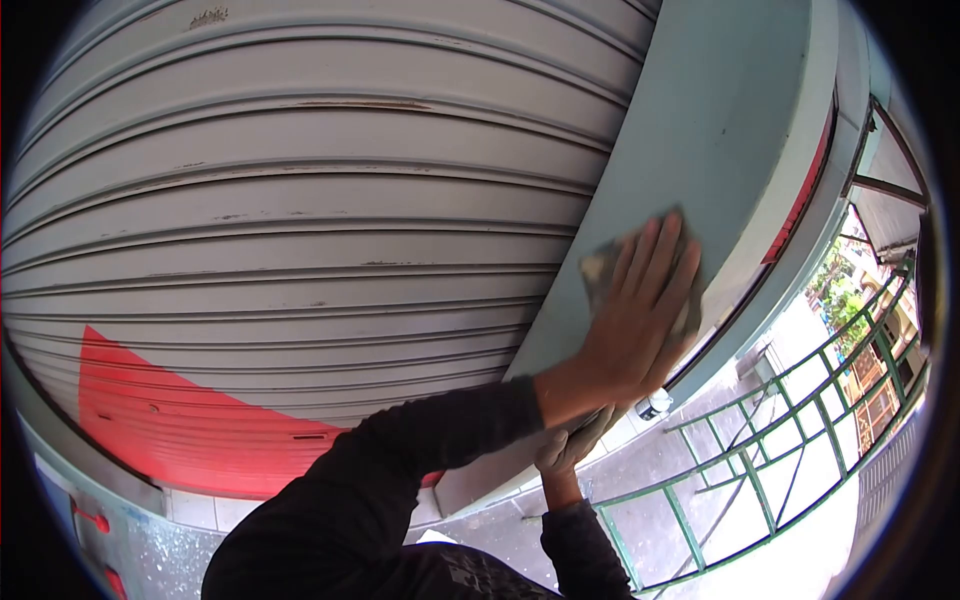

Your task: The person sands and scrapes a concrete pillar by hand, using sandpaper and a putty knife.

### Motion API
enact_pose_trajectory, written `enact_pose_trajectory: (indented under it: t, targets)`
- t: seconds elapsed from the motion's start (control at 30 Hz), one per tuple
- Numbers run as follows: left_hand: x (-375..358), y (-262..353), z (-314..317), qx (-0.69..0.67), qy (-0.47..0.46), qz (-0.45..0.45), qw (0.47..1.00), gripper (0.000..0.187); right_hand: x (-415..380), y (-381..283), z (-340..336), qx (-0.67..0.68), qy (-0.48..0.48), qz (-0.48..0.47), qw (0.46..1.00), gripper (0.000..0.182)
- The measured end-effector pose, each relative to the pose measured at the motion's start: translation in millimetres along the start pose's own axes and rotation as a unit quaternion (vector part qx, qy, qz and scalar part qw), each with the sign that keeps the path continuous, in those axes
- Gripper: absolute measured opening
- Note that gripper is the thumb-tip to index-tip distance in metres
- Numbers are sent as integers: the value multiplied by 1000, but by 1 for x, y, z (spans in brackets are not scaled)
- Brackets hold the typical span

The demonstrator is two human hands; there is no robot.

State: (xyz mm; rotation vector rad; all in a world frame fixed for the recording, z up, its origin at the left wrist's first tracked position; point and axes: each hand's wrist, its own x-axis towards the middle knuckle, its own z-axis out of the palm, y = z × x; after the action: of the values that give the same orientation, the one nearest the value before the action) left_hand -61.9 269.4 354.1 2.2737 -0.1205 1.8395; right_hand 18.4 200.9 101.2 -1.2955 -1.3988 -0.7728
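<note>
My left hand (645, 305) lies flat against the pale blue-green wall strip (735, 110) beside a roller shutter. Under its outstretched fingers it presses a thin greyish-brown sheet (598, 268) that looks like sandpaper, slightly blurred, with its corners showing around the hand. Lower down, my right hand (565, 452) is close below the left wrist, with its thumb and some bent fingers visible. The left hand partly covers it, and what it grips, if anything, I cannot make out.
The ribbed grey shutter (330, 200), scuffed in places, fills the left, with a red painted area (190, 430) low down. Green metal scaffold frames (750, 480) stand at the lower right. A small white fixture (655, 404) is close to the left hand.
</note>
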Motion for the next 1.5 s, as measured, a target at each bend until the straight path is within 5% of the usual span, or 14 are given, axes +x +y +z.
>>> enact_pose_trajectory:
  t: [0.1, 0.17, 0.27, 0.43, 0.63, 0.7, 0.8, 0.97, 1.13, 1.2, 1.33, 1.5]
  targets:
    - [-82, 12, 15, 20, -62, -6, 998, 83, -62, 51, 8, 19, -128, -25, 991, 82]
    - [-66, 7, 18, 16, -46, 10, 999, 84, -60, 50, 7, 44, -85, 1, 995, 81]
    - [39, 12, -7, 1, -4, 53, 999, 78, 29, -27, -3, 8, 80, 17, 997, 79]
    - [160, 10, -7, -4, 141, 131, 981, 84, 31, -25, -5, -24, 73, 6, 997, 79]
    - [-12, 8, -1, 11, -65, 50, 997, 78, -5, 3, 4, 1, 34, 40, 999, 75]
    - [-100, 1, 18, 33, -84, 9, 996, 85, -21, 11, 2, -2, 7, 49, 999, 74]
    - [-112, -1, 19, 26, -74, 11, 997, 84, -14, -7, -4, -13, 4, 44, 999, 74]
    - [68, 19, -16, 55, -28, 105, 993, 79, 14, -17, -6, -37, 56, -4, 998, 76]
    - [273, 25, -28, 84, 143, 184, 969, 66, 12, -13, -6, -69, 47, -18, 996, 77]
    - [294, 21, -23, 121, 218, 221, 943, 59, 8, -11, -6, -69, 41, -17, 997, 77]
    - [243, 25, -18, 133, 198, 192, 952, 64, -5, -6, -5, -53, 31, -9, 998, 79]
    - [37, 17, -5, 46, -28, 83, 995, 78, -17, -2, -9, -18, 14, -5, 1000, 79]
